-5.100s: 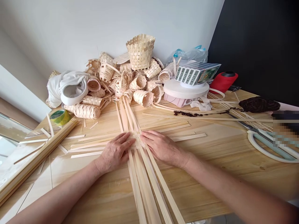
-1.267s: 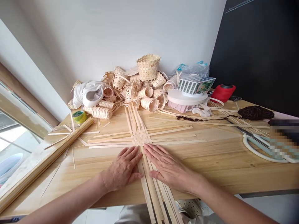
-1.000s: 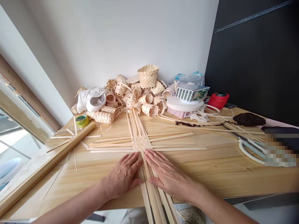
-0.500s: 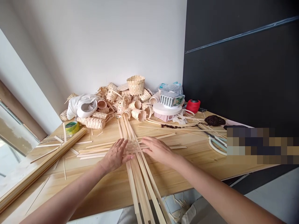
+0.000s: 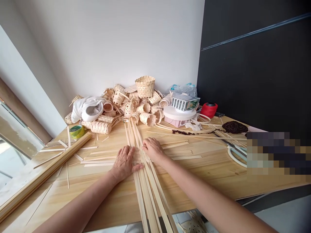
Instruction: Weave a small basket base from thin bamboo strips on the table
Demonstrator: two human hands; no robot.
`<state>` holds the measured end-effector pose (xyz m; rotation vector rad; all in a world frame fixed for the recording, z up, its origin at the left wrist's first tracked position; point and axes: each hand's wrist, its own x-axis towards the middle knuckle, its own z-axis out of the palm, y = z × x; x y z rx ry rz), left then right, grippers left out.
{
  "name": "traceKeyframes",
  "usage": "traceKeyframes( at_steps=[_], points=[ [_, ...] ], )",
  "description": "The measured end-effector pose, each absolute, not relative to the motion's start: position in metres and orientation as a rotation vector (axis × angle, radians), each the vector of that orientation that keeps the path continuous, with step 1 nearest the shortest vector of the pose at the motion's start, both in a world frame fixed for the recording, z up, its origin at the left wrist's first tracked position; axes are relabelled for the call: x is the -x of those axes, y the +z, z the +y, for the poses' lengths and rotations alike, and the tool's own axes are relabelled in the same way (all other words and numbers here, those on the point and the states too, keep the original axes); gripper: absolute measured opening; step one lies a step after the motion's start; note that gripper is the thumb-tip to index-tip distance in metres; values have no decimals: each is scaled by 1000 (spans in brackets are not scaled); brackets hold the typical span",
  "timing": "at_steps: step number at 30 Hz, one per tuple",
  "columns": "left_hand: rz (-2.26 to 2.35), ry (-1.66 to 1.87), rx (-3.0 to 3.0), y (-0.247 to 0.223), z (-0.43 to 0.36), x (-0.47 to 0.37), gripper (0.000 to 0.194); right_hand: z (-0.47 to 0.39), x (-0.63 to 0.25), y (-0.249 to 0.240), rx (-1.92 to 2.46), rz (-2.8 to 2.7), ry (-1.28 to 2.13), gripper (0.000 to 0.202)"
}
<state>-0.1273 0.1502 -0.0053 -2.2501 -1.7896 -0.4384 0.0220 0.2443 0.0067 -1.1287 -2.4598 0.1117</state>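
Long pale bamboo strips (image 5: pixel 148 197) run lengthwise over the table's front edge, crossed by shorter strips (image 5: pixel 100 158) at a small woven patch (image 5: pixel 138 157). My left hand (image 5: pixel 124 163) lies on the left side of this patch, fingers stretched out and thumb reaching across the lengthwise strips. At the patch's upper right, my right hand (image 5: pixel 153 149) has its fingers curled together on a lengthwise strip. Its fingertips are partly hidden, as is the part of the weave beneath both hands.
Woven baskets (image 5: pixel 145 86) are heaped against the wall. A strip bundle (image 5: pixel 48 171) and green tape (image 5: pixel 76 131) lie left. On the right are a white turntable (image 5: pixel 179 113), red thread (image 5: pixel 209 110), dark cord (image 5: pixel 234 127) and scissors (image 5: pixel 236 155), partly covered by a blurred patch.
My right hand has gone from outstretched fingers to curled fingers, and sits slightly farther up the strips. My left hand stays on the weave. The view has shifted a little.
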Motion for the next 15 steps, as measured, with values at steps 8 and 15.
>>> traceKeyframes(
  at_steps=[8,15],
  points=[
    [-1841,-499,2292,-8,154,130,80,248,-22,-2,1117,-2437,139,6],
    [-1835,-517,2305,-8,154,130,77,249,-20,-2,1122,-2446,143,6]
  ],
)
